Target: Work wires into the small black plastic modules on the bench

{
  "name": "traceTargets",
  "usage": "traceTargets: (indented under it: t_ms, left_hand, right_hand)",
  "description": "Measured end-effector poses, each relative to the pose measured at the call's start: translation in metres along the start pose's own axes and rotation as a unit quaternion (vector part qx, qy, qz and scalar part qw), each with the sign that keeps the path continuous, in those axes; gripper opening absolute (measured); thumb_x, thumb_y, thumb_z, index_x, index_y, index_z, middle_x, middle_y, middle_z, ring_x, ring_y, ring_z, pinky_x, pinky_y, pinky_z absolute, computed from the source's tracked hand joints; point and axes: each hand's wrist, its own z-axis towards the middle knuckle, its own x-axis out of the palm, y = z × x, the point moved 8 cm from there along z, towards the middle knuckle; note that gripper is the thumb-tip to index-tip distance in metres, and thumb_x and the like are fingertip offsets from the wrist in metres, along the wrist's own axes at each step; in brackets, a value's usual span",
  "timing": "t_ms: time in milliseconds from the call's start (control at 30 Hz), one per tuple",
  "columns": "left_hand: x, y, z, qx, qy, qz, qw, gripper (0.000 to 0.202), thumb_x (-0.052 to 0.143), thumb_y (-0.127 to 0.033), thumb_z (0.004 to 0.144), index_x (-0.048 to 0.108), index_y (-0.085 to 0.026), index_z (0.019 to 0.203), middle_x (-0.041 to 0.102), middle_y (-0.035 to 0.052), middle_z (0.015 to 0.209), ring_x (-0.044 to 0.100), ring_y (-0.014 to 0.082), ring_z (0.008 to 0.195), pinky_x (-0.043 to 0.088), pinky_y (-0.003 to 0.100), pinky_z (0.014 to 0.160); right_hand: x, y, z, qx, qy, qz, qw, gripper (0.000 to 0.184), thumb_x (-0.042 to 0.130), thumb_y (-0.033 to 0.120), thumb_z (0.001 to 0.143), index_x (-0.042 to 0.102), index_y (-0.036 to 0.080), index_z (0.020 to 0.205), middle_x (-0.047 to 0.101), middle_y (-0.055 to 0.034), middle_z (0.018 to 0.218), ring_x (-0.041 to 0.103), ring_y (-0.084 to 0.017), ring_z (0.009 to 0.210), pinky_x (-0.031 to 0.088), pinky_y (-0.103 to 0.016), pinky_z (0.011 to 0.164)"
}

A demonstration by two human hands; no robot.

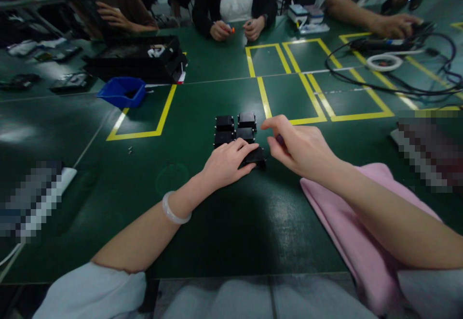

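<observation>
Several small black box-shaped parts (224, 123) with shiny metal screws or pins at their corners sit close together in two columns on the green table. My left hand (227, 162) rests over the near end of the group. Its thumb and index finger grip the nearest black part (256, 155) from either side, and the palm hides whatever is under it. Just right of that part, my right hand (300, 148) hovers with curled fingers, thumb and index drawn towards each other. Something dark shows inside the curl, too unclear to name.
A blue bin (125, 91) stands at left before stacked black trays (137, 56). Tiny metal bits (130, 150) lie nearby. A pink cloth (347, 198) lies under my right forearm. Black cables (394, 80) coil at far right. Several people sit across the table.
</observation>
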Motion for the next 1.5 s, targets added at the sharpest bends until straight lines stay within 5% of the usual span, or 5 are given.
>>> traceTargets:
  t_ms: [167, 433, 633, 1300, 1500]
  left_hand:
    - [-0.0017, -0.0005, -0.0009, 0.003, -0.007, 0.001, 1.000, 0.044, 0.054, -0.039, 0.091, 0.046, -0.021, 0.131, 0.057, 0.0067, 0.117, 0.060, 0.0213, 0.092, 0.047, 0.033, 0.079]
    - [-0.0005, 0.0001, -0.0004, 0.001, 0.000, -0.009, 1.000, 0.044, 0.054, -0.039, 0.092, 0.045, -0.022, 0.132, 0.056, 0.0062, 0.118, 0.060, 0.0211, 0.093, 0.047, 0.033, 0.080]
    - [-0.0005, 0.0001, -0.0006, 0.001, -0.006, -0.001, 1.000, 0.043, 0.054, -0.039, 0.091, 0.047, -0.021, 0.130, 0.057, 0.0064, 0.116, 0.059, 0.0210, 0.091, 0.047, 0.033, 0.078]
    - [-0.0003, 0.0005, -0.0005, 0.000, -0.003, -0.009, 1.000, 0.044, 0.053, -0.039, 0.092, 0.046, -0.023, 0.131, 0.056, 0.0064, 0.118, 0.060, 0.0208, 0.094, 0.046, 0.033, 0.080]
    - [-0.0005, 0.0002, -0.0005, 0.000, -0.006, -0.002, 1.000, 0.044, 0.053, -0.040, 0.091, 0.046, -0.022, 0.131, 0.057, 0.0070, 0.116, 0.060, 0.0209, 0.090, 0.047, 0.033, 0.078]
  right_hand:
    - [0.0012, -0.0016, 0.0001, 0.000, 0.019, -0.005, 1.000, 0.030, 0.038, 0.038, 0.095, 0.058, 0.016, 0.099, 0.058, 0.0009, 0.062, 0.055, -0.013, 0.054, 0.029, -0.024, 0.053]
    - [0.0002, 0.0002, 0.0004, -0.001, 0.008, 0.000, 1.000, 0.026, 0.041, 0.022, 0.088, 0.054, 0.015, 0.109, 0.056, 0.0031, 0.062, 0.051, -0.012, 0.052, 0.028, -0.024, 0.052]
    - [0.0009, -0.0004, 0.0004, -0.008, 0.013, 0.005, 1.000, 0.030, 0.038, 0.039, 0.095, 0.057, 0.016, 0.096, 0.058, 0.0010, 0.063, 0.052, -0.012, 0.054, 0.028, -0.024, 0.053]
    - [0.0009, -0.0028, -0.0002, 0.016, 0.010, -0.002, 1.000, 0.023, 0.038, 0.024, 0.090, 0.055, 0.016, 0.102, 0.052, 0.0035, 0.059, 0.048, -0.011, 0.050, 0.026, -0.024, 0.053]
    - [0.0024, -0.0026, 0.0004, 0.010, 0.029, 0.011, 0.999, 0.030, 0.037, 0.040, 0.095, 0.055, 0.017, 0.096, 0.057, 0.0004, 0.064, 0.052, -0.012, 0.056, 0.027, -0.024, 0.054]
